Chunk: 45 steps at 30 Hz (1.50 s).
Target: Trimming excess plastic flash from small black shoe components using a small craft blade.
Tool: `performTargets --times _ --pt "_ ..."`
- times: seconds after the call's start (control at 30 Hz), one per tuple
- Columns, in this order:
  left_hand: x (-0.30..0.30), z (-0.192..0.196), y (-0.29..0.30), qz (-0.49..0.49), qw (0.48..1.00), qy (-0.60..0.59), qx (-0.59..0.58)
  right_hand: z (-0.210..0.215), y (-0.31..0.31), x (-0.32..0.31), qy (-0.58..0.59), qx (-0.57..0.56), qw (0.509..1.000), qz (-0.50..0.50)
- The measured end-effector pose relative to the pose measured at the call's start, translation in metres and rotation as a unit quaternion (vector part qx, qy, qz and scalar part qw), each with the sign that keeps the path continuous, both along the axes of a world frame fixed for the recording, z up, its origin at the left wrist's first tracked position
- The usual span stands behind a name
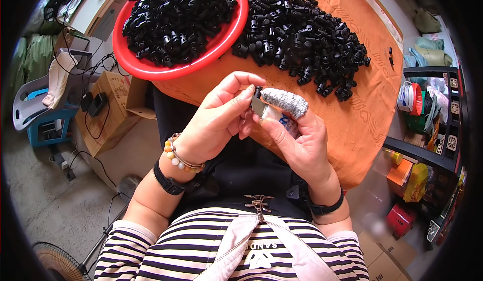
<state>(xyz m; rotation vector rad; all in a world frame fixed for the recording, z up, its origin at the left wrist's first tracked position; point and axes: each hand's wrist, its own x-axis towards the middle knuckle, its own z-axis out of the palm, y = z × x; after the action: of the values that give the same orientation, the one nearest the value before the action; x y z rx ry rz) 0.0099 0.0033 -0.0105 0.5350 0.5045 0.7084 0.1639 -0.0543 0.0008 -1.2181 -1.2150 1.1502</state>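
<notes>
A small black plastic fitting (257, 91), just one, is up between the person's two hands, over the near edge of the table. The left hand (224, 109) pinches it at the thumb and fingertips; the right hand (303, 143) grips one flat grey blade (258, 107) with a white wrapping (272, 113) behind it, its tip right beside the fitting. Whether the two touch I can't make out from here, as the fingers cover most of the fitting. One grey knitted finger sleeve (286, 102) covers the right forefinger. I count one red basin (173, 73), heaped with black fittings (176, 22), and one loose pile of fittings (302, 37) just to its right; both hold too many overlapping pieces to count. Two slim black pieces (391, 56) lie apart near the cloth's right edge. The basin's left side reaches the cloth's left edge, and its far rim is cut off at the top of the view. A broad stretch of orange tablecloth (354, 135) shows between the pile and the curving right edge, with a narrower strip between basin and hands. One cardboard box (105, 112) stands left of the table, and a fan (58, 261) is cut off at lower left.
</notes>
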Motion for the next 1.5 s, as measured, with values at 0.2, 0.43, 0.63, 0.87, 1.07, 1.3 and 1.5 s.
performTargets --times 0.2,0.43,0.63,0.87,1.07,1.3,1.5 --pt "0.001 0.001 -0.002 0.018 1.000 0.013 0.008 0.003 0.001 0.002 0.019 -0.013 1.000 0.014" --pt "-0.001 -0.002 -0.003 0.012 1.000 -0.006 0.009 0.010 0.001 0.001 0.042 -0.022 0.999 0.021" --pt "0.000 0.002 -0.003 0.031 0.999 0.000 0.020 0.012 0.001 0.003 0.039 -0.035 0.998 0.036" --pt "-0.001 0.002 -0.004 0.028 0.999 0.006 0.019 0.004 -0.001 0.001 -0.002 0.003 1.000 0.021" --pt "0.001 0.007 -0.005 0.034 0.999 0.004 -0.008 0.006 0.000 0.002 -0.003 -0.002 1.000 0.029" --pt "-0.001 0.002 -0.002 0.022 0.998 -0.049 -0.025 0.008 -0.002 0.005 0.043 -0.043 0.997 0.047" --pt "-0.002 0.003 -0.002 0.026 0.999 -0.030 -0.024 0.011 0.000 0.004 0.021 -0.041 0.998 0.043"
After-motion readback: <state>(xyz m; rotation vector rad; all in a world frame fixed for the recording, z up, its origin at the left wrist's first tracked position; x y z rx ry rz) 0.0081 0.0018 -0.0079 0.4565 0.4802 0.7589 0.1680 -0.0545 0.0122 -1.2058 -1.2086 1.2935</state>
